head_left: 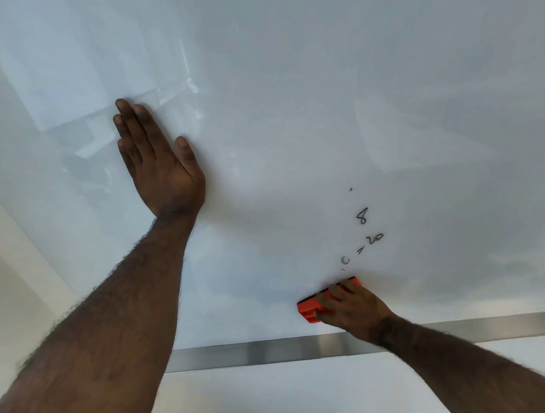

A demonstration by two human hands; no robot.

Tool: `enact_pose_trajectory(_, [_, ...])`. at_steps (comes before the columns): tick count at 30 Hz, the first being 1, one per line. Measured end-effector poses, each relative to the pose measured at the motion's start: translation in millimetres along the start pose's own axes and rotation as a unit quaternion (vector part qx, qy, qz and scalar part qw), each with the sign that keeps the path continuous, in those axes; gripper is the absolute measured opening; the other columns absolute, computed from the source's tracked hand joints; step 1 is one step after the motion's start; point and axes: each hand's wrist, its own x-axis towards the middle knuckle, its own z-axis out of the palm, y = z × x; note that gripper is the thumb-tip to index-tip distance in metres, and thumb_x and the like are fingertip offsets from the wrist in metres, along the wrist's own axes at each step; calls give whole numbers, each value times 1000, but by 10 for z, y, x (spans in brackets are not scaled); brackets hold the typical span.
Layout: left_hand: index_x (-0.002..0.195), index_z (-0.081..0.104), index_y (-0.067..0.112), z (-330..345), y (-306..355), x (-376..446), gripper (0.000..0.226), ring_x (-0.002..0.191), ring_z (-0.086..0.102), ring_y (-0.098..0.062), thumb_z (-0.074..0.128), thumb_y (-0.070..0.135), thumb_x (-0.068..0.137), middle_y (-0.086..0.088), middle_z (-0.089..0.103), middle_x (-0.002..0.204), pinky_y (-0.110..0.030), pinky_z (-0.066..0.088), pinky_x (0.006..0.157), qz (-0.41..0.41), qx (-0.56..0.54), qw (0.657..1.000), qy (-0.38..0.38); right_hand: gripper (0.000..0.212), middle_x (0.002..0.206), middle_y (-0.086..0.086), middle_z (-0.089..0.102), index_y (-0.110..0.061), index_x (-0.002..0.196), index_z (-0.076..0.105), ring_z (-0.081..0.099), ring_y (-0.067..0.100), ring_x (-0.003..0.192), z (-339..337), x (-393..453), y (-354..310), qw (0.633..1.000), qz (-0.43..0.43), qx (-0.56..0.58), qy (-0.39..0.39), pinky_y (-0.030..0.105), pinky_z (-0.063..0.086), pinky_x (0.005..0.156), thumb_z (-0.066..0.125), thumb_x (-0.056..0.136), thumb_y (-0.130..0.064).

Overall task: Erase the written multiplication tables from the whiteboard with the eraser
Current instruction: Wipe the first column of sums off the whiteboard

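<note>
A glossy whiteboard (288,91) fills most of the head view. A few black marks are on it at the lower right: an "8" (362,216), a "20" (375,239) and faint smudged strokes (345,260) just below. My right hand (351,307) grips an orange eraser (310,307), its black pad pressed against the board just under those marks. My left hand (156,160) lies flat on the board at the left, fingers straight and together, holding nothing.
A metal strip (260,352) runs along the whiteboard's bottom edge. Below it is a pale wall (280,401), and more pale wall (4,292) shows past the board's left edge.
</note>
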Motion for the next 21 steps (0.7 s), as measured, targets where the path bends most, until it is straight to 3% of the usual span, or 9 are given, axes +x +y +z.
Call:
enact_pose_trajectory(2, [153, 20, -4, -3, -3, -4, 59, 151, 16, -35, 26, 30, 106, -25, 20, 161, -39, 13, 124, 2, -1, 1000, -2, 24, 110, -4, 61, -34, 99, 59, 59, 23, 89, 24, -52, 23, 1000, -27, 7, -8, 37, 47, 81, 56, 86, -14])
enact_pose_trajectory(5, [153, 20, -4, -6, -2, -11, 59, 151, 16, -35, 27, 30, 105, -25, 20, 161, -40, 13, 124, 2, -8, 1000, -3, 36, 109, -4, 62, -34, 101, 60, 61, 22, 88, -22, -75, 124, 1000, -29, 2, -2, 36, 46, 81, 36, 96, -9])
enact_pose_trajectory(7, [153, 20, -4, 2, -3, -12, 59, 151, 15, -35, 27, 30, 105, -25, 20, 161, -40, 13, 124, 4, -10, 1000, -3, 41, 110, -3, 63, -35, 105, 62, 62, 23, 88, -93, -92, 249, 1000, -11, -4, 24, 36, 45, 80, 32, 99, -8])
enact_pose_trajectory(10, [153, 21, -4, 16, -7, -22, 58, 151, 17, -35, 29, 28, 105, -25, 21, 160, -40, 14, 123, 7, -7, 1000, 7, 33, 115, 1, 63, -35, 116, 62, 58, 27, 93, -226, -78, 521, 997, 21, -17, 68, 40, 42, 81, 47, 97, -13])
enact_pose_trajectory(13, [152, 23, -5, 14, 2, -30, 58, 150, 18, -36, 30, 28, 105, -26, 23, 159, -41, 16, 123, 9, -5, 1000, 18, 46, 116, 5, 65, -32, 122, 63, 55, 29, 91, -462, -8, 851, 992, 56, -26, 111, 41, 44, 79, 35, 97, -6])
enact_pose_trajectory(17, [152, 23, -5, -2, 17, -34, 58, 150, 19, -37, 29, 28, 105, -26, 23, 159, -41, 16, 123, 6, -11, 1000, 19, 45, 119, 8, 64, -32, 126, 62, 56, 32, 92, -1068, 296, 1402, 973, 136, -48, 182, 41, 42, 82, 56, 89, -6])
enact_pose_trajectory(21, [152, 22, -5, -12, 24, -30, 58, 150, 19, -37, 30, 28, 105, -26, 23, 159, -41, 15, 123, 3, -3, 1000, 16, 39, 129, 4, 58, -34, 128, 57, 54, 33, 100, -1813, 708, 2024, 940, 254, -64, 219, 41, 38, 88, 61, 91, -22])
